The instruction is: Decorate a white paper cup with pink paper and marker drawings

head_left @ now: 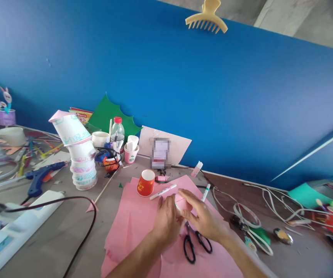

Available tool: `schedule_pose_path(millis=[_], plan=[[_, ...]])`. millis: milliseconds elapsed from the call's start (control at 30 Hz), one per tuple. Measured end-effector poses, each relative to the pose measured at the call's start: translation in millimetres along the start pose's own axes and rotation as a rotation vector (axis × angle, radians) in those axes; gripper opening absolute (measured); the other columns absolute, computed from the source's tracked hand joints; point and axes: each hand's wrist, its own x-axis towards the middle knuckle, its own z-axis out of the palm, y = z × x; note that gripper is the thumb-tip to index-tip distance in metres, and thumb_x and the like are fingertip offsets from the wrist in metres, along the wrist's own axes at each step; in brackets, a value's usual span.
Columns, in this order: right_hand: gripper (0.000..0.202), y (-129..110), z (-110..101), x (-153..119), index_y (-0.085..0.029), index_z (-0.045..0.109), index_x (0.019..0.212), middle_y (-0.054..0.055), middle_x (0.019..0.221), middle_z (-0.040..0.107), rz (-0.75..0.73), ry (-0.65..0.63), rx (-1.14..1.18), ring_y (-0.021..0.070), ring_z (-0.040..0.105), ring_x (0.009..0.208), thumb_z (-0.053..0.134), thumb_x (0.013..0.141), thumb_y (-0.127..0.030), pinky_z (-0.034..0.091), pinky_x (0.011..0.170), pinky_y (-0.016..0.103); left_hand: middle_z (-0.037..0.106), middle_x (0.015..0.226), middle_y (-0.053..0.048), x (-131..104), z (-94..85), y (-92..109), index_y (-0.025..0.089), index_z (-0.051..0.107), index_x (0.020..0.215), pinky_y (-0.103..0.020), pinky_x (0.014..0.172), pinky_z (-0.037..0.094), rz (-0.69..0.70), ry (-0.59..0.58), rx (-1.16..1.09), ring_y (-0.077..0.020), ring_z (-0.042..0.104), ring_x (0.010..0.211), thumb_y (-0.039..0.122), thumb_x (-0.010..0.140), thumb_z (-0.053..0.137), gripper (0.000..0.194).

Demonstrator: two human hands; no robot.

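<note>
Above the pink paper sheets [131, 220], my left hand [168, 218] curls closed round a small white-and-pink paper piece [180, 201]. My right hand [199, 212] grips the same piece from the other side, fingers bent over it. Much of the piece is hidden by the fingers, so its full shape cannot be made out. Just below the hands, black-handled scissors [190, 249] lie on the paper with their blades partly covered. A red paper cup [146, 183] sits behind my left hand. Near it lies a white marker [163, 192], and another marker [206, 192] rests beyond my right hand.
A leaning stack of decorated white cups [82, 162] stands left, near a blue glue gun [43, 175]. A black cord [89, 227] loops over a white power strip [21, 231]. Behind are a water bottle [117, 133] and a phone [160, 153]. White cables [249, 216] tangle at right.
</note>
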Motion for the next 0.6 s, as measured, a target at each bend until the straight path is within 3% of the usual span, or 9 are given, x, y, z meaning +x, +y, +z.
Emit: schedule_pose_path(millis=[300, 433, 600], plan=[[0.059, 5, 2, -1, -0.02, 0.048, 0.143, 0.015, 0.147, 0.049, -0.053, 0.0, -0.071, 0.0329, 0.041, 0.138, 0.062, 0.086, -0.026, 0.033, 0.113, 0.057, 0.064, 0.109, -0.015, 0, 1.1, -2, 0.014, 0.048, 0.121, -0.057, 0.095, 0.042, 0.019, 0.009, 0.009, -0.032, 0.061, 0.101, 0.015, 0.079, 0.048, 0.041], [0.069, 6, -9, -3, -0.022, 0.037, 0.15, 0.015, 0.152, 0.041, 0.008, 0.046, 0.041, 0.0321, 0.034, 0.142, 0.062, 0.088, -0.039, 0.029, 0.114, 0.056, 0.065, 0.104, -0.015, 0, -3.4, 2, 0.011, 0.047, 0.121, -0.059, 0.097, 0.04, -0.021, 0.007, -0.024, -0.0327, 0.062, 0.099, 0.017, 0.078, 0.053, 0.043], [0.059, 10, -17, 3, -0.027, 0.048, 0.142, 0.012, 0.149, 0.047, 0.139, 0.205, 0.299, 0.0306, 0.034, 0.142, 0.053, 0.09, -0.056, 0.025, 0.115, 0.055, 0.066, 0.104, -0.013, 1, -7.7, 7, 0.015, 0.048, 0.118, -0.06, 0.097, 0.041, -0.05, 0.043, -0.043, -0.034, 0.062, 0.102, 0.018, 0.077, 0.059, 0.043]])
